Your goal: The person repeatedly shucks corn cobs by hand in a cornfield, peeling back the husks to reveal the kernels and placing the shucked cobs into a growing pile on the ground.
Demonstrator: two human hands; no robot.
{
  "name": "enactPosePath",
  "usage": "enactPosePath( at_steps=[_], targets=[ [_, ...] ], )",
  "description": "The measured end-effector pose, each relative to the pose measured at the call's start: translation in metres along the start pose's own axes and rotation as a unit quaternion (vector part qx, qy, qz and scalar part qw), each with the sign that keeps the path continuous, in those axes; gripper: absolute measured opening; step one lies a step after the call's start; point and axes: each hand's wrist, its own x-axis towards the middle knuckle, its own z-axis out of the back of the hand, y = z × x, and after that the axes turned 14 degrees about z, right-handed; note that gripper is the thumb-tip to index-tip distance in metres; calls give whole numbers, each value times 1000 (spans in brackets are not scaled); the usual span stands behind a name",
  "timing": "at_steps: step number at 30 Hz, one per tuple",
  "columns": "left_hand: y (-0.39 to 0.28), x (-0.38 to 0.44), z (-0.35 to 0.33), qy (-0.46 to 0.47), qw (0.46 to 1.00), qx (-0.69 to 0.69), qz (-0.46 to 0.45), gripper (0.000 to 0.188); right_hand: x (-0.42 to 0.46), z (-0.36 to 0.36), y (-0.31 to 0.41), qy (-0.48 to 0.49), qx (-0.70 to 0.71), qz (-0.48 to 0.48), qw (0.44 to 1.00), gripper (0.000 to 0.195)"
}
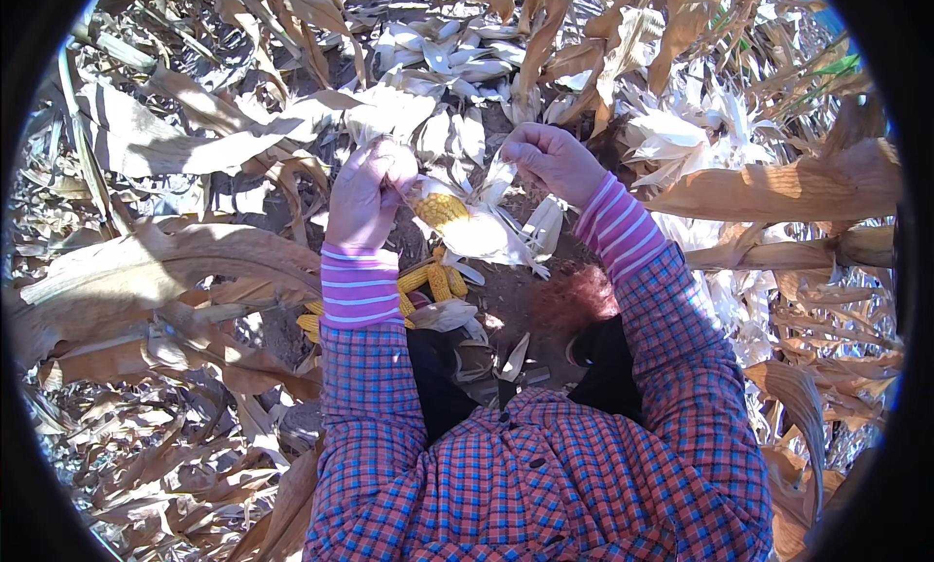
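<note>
Between my hands is an ear of corn (441, 210) with yellow kernels showing, its pale dry husk (485, 235) peeled partly open. My left hand (381, 175) is closed at the ear's upper left end, gripping husk there. My right hand (546, 159) pinches a strip of husk (499, 181) that stretches up and to the right from the ear. Below, by my left sleeve cuff, several husked yellow corn cobs (438, 279) lie on the soil, partly hidden by the sleeve. A loose piece of husk (445, 315) rests beside them.
Dry corn leaves (175, 259) reach in from the left. A broad brown leaf (788, 190) and a stalk (803, 254) stick in from the right. Pale husks (467, 58) lie heaped ahead. Reddish corn silk (584, 295) is near my right knee.
</note>
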Motion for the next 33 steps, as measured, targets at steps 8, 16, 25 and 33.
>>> enactPosePath(
  at_steps=[8, 16, 25, 33],
  targets=[
    [15, 9, -29, 67, 994, 62, 53, 27, -7, -54, -8, 114, -13, 17, 993, 49],
    [48, 16, -32, 8, 995, 79, 57, 83, 0, -42, -23, -110, -78, 4, 991, 46],
    [65, 11, -43, 82, 969, 101, 208, 59, 2, -24, 17, -82, 3, -44, 996, 31],
    [60, 13, -49, 36, 957, 203, 205, 60, -2, -32, -2, -210, 41, 8, 977, 35]
  ],
)
